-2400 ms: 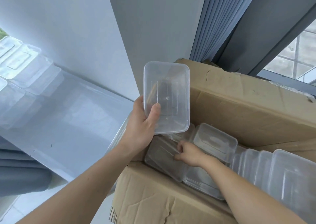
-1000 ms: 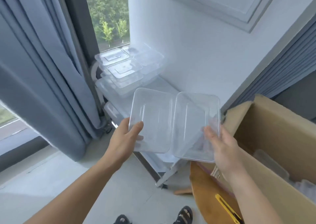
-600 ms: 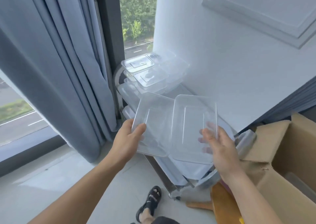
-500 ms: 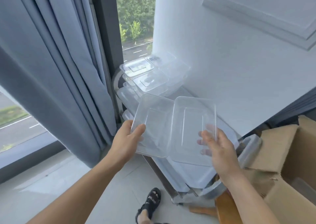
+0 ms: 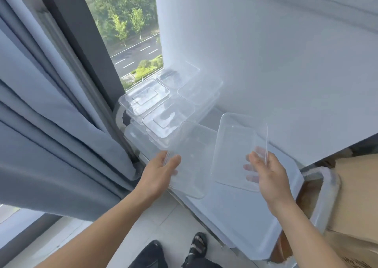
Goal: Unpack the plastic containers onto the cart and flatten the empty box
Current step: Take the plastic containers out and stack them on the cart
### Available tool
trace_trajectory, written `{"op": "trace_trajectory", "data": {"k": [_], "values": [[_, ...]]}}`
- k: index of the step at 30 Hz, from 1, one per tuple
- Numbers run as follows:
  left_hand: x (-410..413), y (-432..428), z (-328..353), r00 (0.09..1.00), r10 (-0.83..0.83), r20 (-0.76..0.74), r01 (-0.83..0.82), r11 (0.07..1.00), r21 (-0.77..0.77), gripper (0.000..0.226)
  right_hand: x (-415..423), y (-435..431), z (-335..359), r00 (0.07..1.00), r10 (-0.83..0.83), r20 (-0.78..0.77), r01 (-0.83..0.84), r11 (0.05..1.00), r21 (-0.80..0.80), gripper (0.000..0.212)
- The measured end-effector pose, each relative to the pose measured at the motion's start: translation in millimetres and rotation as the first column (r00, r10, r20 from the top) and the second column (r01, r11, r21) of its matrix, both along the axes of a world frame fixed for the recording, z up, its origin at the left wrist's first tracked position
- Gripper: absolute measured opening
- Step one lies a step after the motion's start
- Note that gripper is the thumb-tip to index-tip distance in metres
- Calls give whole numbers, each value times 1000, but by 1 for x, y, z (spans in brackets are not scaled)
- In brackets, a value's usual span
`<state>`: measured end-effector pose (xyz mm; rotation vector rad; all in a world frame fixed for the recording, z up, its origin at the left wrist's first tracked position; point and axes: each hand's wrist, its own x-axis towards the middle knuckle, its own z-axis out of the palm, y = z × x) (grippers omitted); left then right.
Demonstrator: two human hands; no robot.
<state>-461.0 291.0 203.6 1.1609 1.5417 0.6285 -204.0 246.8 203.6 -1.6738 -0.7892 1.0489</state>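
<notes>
We have two clear containers: one (image 5: 192, 159) in left grip (image 5: 161, 169), one (image 5: 237, 151) tilted in right grip (image 5: 266, 171); stacked containers (image 5: 159, 108) beyond on cart (image 5: 245, 222).

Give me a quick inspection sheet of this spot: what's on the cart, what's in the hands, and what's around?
Surface: white cart top, near half bare.
Job's things: clear containers stacked at the cart's far end; cardboard box at right.
Clutter: nothing seen.
Grippers: left hand holds one container; right hand holds another, tilted.
Cables: nothing seen.
Surroundings: grey curtain, window, white wall, tiled floor, sandalled foot.
</notes>
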Motion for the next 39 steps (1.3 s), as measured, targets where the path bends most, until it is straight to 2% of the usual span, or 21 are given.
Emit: {"op": "trace_trajectory", "data": {"k": [6, 9, 11, 14, 17, 23, 28, 32, 39], "values": [[-12, 50, -29, 981, -192, -33, 188, 978, -94, 22, -11, 33, -15, 990, -128, 55, 132, 988, -84, 36], [-18, 71, -40, 958, -283, -42, 275, 953, -129, 22, -26, 49, -22, 981, -181, 74, 188, 977, -101, 27], [-22, 82, -48, 940, -337, -57, 326, 933, -149, 23, -33, 60, -27, 974, -212, 80, 220, 969, -114, 7], [-26, 91, -61, 914, -400, -69, 382, 905, -189, 23, -37, 73, -37, 957, -273, 96, 284, 950, -128, 10], [-24, 93, -72, 893, -447, -52, 427, 877, -219, 21, -30, 88, -52, 934, -346, 87, 355, 922, -151, 5], [-18, 101, -84, 905, -422, -51, 399, 885, -241, 35, -5, 140, -91, 912, -410, -11, 400, 894, -201, 17], [-12, 103, -90, 914, -399, -74, 368, 893, -259, 35, 8, 182, -128, 935, -354, -25, 334, 902, -274, 18], [2, 96, -96, 924, -377, -67, 346, 897, -276, 35, 6, 207, -159, 954, -300, -23, 270, 886, -377, 44], [18, 90, -102, 940, -334, -64, 304, 910, -282, 34, 3, 229, -185, 965, -255, 57, 256, 880, -401, 34]]}}
